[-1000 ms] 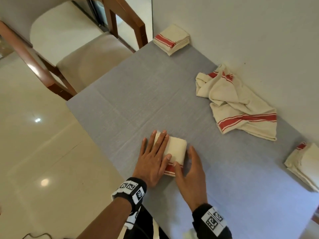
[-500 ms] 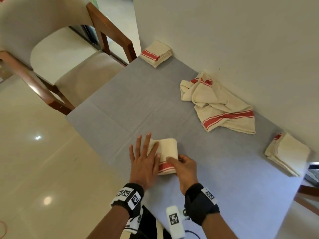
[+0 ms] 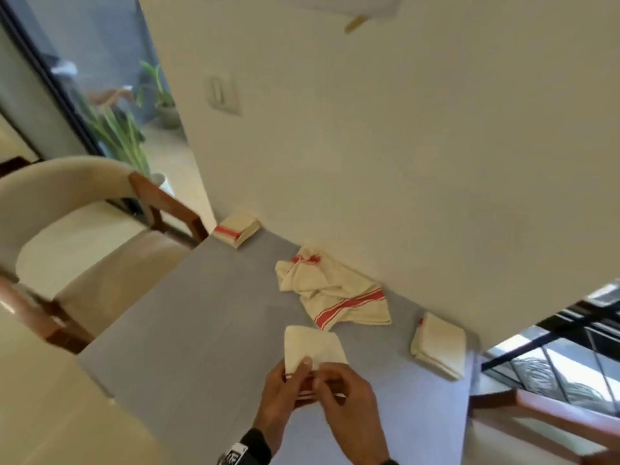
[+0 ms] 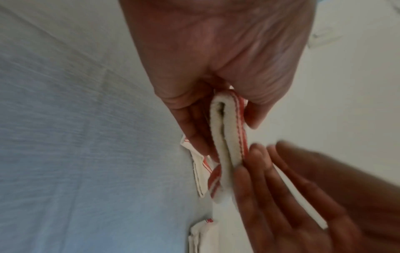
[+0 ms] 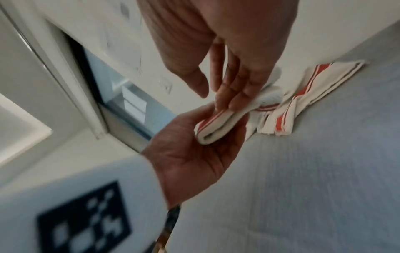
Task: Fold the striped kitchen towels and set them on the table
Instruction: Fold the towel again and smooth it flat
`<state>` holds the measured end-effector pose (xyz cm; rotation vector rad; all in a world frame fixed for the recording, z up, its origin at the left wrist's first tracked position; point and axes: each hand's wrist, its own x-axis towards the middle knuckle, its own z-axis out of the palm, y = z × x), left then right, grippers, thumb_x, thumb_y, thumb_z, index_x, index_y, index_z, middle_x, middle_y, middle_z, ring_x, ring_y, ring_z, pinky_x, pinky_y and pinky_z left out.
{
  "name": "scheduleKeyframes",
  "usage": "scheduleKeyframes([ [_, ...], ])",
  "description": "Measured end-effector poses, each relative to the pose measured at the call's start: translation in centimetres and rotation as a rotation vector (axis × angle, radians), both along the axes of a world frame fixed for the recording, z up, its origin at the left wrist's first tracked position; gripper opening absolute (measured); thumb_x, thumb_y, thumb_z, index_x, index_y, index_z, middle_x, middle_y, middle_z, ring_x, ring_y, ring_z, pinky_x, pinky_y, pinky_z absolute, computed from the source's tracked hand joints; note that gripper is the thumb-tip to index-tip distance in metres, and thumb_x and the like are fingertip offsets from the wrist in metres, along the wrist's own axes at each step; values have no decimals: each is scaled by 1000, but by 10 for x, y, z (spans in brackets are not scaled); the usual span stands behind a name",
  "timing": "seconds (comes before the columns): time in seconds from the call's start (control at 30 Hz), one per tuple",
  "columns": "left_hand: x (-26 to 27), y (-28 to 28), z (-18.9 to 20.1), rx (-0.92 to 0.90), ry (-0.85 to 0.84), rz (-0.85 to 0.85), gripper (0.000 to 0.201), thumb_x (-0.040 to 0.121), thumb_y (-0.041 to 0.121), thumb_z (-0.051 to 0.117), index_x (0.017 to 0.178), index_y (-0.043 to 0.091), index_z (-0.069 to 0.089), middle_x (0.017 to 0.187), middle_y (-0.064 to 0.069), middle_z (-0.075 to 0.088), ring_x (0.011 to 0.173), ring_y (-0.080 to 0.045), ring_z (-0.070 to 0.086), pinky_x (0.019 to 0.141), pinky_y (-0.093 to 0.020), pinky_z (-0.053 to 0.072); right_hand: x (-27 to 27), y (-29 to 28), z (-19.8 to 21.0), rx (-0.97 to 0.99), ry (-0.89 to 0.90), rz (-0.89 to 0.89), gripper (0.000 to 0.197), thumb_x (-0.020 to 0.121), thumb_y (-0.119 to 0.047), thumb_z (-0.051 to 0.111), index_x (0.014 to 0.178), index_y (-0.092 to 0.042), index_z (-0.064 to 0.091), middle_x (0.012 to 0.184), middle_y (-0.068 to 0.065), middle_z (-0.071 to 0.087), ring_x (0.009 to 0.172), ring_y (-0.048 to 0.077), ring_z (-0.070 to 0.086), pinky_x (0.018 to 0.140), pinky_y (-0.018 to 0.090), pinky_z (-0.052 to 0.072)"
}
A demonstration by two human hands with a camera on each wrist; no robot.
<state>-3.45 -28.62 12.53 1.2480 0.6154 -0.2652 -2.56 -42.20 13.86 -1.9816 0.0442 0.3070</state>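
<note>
The small folded cream towel with red stripes (image 3: pixel 313 347), pressed flat a second ago, is now lifted off the grey table (image 3: pixel 188 330), pinched by the left hand (image 3: pixel 285 394) and steadied by the right hand's (image 3: pixel 349 407) straight fingers; beyond them, a crumpled striped towel (image 3: pixel 335 290) is left unfolded.

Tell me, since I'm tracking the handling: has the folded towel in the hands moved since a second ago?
Yes. The folded towel, then flat on the table, is now lifted off it, gripped by the left hand, nearer the crumpled towel.
</note>
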Motion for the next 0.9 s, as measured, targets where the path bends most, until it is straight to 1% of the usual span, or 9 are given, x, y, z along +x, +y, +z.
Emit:
scheduleKeyframes([
  [0.07,11,-16,13,53,-37,-52,36,93,36,74,124,20,68,106,-3,80,97,-24,78,82,-41,64,9,-31,12,-3,-71,-242,22,87,-19,81,101,-34,72,96,-13,74,87,4,71,68,11,56],
  [0.13,21,-34,27,87,-51,-99,38,88,35,80,123,22,69,103,1,81,93,-19,78,77,-38,65,17,-62,23,12,-8,-362,32,85,-33,83,113,-32,67,111,-6,67,87,5,68,65,12,53],
  [0.2,28,-47,37,101,-81,-151,39,86,32,82,122,22,70,100,3,81,91,-18,78,74,-38,65,26,-87,32,99,264,-344,52,82,-47,82,125,-32,56,123,2,61,94,8,66,69,19,55],
  [0.23,30,-51,42,103,-98,-183,39,86,31,83,122,22,70,99,3,81,91,-18,78,73,-37,64,29,-95,35,189,421,-326,60,79,-50,84,127,-29,55,126,6,62,99,16,67,74,28,60],
  [0.33,35,-56,57,90,-128,-284,38,86,28,83,121,22,70,99,6,81,92,-17,77,73,-36,63,32,-113,42,522,695,-317,67,68,-42,92,122,-10,68,119,19,73,111,36,69,93,52,61],
  [0.43,36,-44,70,75,-169,-420,44,87,34,82,127,22,68,111,0,79,103,-21,76,84,-40,63,23,-114,50,679,661,-316,52,79,-21,85,124,-2,69,118,25,74,111,37,69,101,50,57],
  [0.57,9,14,59,136,-186,-496,43,90,29,80,130,19,66,118,-1,77,109,-22,73,93,-43,61,-1,-73,42,626,640,-258,46,82,-11,81,125,-2,67,115,19,77,115,37,69,106,48,53],
  [0.67,-11,75,41,231,-192,-502,48,87,31,84,131,22,66,121,4,76,111,-16,72,101,-43,57,-11,-19,32,560,671,-192,51,78,-4,82,125,-2,64,114,19,77,114,39,68,97,46,58],
  [0.9,-68,224,7,430,-178,-607,69,80,50,84,140,39,51,128,17,68,112,5,65,96,-21,54,-45,163,-9,564,698,-51,50,90,14,55,136,-6,56,122,28,71,114,48,68,103,58,53],
])
